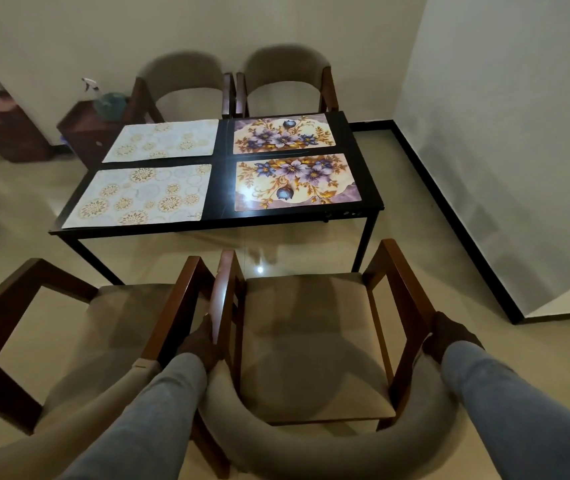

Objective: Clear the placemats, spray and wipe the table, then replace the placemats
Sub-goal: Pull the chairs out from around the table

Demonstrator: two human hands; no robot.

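Four placemats [138, 197], four chairs [311, 341], one table [223, 188].

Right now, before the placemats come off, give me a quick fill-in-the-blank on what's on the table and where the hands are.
1. The black table holds ____ placemats.
2. The two purple-flowered placemats lie on the table's ____ half.
3. The left hand and right hand both grip the arms of a ____.
4. The spray bottle stands on a small wooden cabinet, not on the ____.

Missing words: four; right; chair; table
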